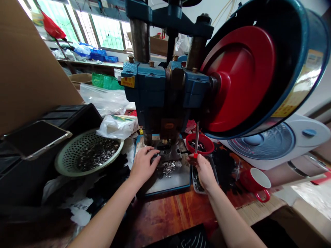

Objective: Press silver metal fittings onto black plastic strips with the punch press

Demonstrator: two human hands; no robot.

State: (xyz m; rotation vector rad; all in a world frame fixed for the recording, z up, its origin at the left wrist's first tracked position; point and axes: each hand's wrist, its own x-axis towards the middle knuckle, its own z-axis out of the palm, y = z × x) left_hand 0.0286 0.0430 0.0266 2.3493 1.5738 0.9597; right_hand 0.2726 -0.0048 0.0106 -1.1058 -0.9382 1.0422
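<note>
A blue press machine [150,86] stands on a pale base plate with a blue edge. At the left of its dark die block [172,154], my left hand [144,164] has its fingers bent around a small dark piece, too small to name. My right hand [204,168] grips the red end of an upright metal lever [197,139], just right of the die. Small shiny metal pieces [169,168] lie in a heap on the plate between my hands.
A pale green basket [62,156] of small metal parts and a phone [36,137] are at the left. On the right are a red bowl [210,145], a clear tray [216,174], a red mug [249,181] and a white fan [297,137]. A big red wheel [248,79] hangs above.
</note>
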